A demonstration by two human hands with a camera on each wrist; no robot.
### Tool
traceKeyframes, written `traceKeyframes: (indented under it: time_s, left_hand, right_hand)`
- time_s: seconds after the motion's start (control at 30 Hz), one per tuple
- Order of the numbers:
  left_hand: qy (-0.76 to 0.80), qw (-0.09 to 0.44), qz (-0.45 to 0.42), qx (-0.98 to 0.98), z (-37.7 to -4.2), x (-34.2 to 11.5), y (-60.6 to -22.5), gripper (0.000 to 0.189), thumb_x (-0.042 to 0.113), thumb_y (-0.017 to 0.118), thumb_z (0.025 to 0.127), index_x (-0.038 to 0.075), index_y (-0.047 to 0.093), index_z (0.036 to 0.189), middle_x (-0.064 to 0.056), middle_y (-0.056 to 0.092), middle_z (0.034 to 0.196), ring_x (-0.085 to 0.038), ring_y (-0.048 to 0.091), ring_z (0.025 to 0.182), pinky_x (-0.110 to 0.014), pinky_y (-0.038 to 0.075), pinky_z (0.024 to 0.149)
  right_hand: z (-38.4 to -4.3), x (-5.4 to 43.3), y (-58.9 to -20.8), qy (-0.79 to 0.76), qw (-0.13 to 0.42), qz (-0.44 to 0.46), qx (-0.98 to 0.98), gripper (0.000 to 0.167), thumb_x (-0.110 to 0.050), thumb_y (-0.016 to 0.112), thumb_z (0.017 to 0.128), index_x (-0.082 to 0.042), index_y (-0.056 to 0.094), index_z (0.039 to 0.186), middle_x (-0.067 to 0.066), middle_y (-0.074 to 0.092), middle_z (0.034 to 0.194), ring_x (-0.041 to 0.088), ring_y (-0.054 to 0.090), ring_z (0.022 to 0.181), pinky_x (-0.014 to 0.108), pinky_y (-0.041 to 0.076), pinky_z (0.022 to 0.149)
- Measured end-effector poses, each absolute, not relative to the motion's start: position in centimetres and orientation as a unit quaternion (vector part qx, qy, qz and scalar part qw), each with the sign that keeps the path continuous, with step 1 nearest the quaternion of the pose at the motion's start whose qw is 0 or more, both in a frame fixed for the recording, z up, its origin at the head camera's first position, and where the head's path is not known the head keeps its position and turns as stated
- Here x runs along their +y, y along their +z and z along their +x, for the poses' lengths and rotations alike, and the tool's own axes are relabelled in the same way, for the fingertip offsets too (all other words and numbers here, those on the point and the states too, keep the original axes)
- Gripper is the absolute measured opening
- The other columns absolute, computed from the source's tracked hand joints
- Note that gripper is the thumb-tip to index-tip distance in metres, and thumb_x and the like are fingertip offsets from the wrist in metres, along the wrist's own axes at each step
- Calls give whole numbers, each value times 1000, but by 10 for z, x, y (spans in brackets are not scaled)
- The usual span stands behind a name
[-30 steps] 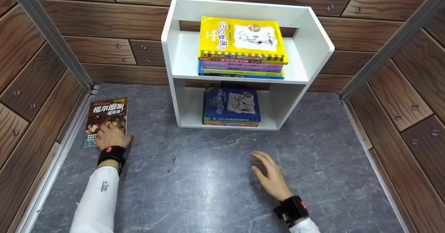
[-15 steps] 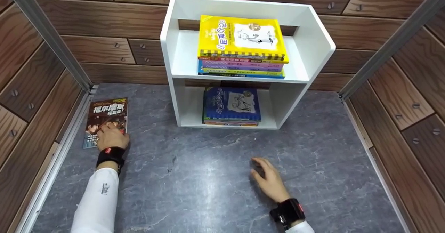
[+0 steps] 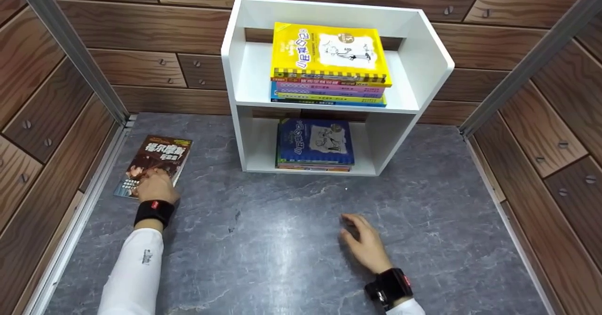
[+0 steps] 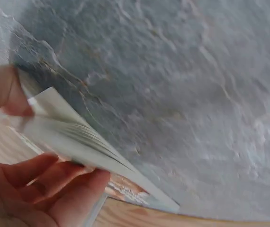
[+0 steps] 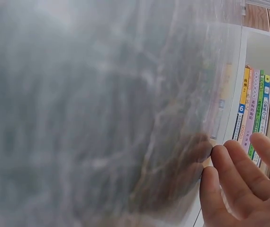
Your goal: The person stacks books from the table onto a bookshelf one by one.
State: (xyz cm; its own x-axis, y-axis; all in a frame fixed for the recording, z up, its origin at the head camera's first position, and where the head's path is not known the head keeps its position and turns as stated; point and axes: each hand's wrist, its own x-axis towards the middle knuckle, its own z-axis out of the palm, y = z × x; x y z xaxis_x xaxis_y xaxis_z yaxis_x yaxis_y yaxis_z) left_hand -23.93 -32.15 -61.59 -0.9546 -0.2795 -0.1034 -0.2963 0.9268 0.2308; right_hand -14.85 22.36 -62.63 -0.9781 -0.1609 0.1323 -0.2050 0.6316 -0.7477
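At the left lies a brown paperback book (image 3: pixel 162 153) with white Chinese lettering, now slanted and with its right edge lifted. My left hand (image 3: pixel 157 185) pinches its near right part. In the left wrist view, the thumb is at the fanned pages (image 4: pixel 78 135) while the fingers (image 4: pixel 73 189) press on the cover. My right hand (image 3: pixel 367 242) is at the surface in front of the shelf, fingers relaxed and slightly bent, holding nothing. Its fingertips touch or nearly touch the grey surface in the right wrist view.
A white two-tier shelf (image 3: pixel 435 56) stands at the back centre. A yellow book (image 3: pixel 301 47) tops a stack on its upper tier; a blue book (image 3: pixel 315 143) tops the lower stack. Wood-patterned walls surround the grey marbled surface (image 3: pixel 263 268).
The brown book has turned clockwise, its top edge swinging right, and its right side has risen. My left hand has shifted slightly right with it. My right hand has drawn back a little.
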Motion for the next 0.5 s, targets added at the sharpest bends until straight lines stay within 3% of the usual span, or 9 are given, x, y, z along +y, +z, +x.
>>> traceKeyframes:
  time_s: [0.13, 0.3, 0.37, 0.5]
  left_hand:
    - [112, -45, -131, 984, -244, -337, -650, 61, 8, 80, 88, -27, 62, 134, -52, 69, 125, -68, 77, 108, -77, 67, 80]
    - [117, -79, -126, 982, -244, -349, -678, 42, 6, 67, 94, -19, 68, 128, -45, 70, 122, -65, 76, 106, -77, 67, 79]
    - [127, -63, -113, 983, -238, -346, -667, 40, 4, 64, 95, -17, 69, 128, -45, 72, 124, -66, 76, 106, -78, 67, 83]
    - [152, -43, -90, 983, -211, -316, -611, 32, 2, 59, 100, -14, 72, 125, -46, 77, 121, -67, 79, 104, -80, 66, 87]
  right_hand:
    - [-148, 224, -628, 417, 29, 103, -902, 36, -6, 77, 110, 2, 76, 144, 21, 80, 143, 44, 79, 129, 54, 66, 114]
    - [-151, 228, -645, 421, 43, 105, -900, 36, -6, 79, 108, 1, 77, 143, 18, 81, 141, 37, 80, 126, 47, 67, 112]
    - [-152, 229, -645, 423, 43, 107, -899, 37, -6, 78, 108, 2, 76, 143, 19, 80, 141, 38, 80, 126, 49, 67, 113]
    - [-151, 227, -634, 422, 28, 107, -900, 37, -7, 77, 110, 3, 75, 146, 21, 79, 144, 43, 79, 130, 56, 65, 116]
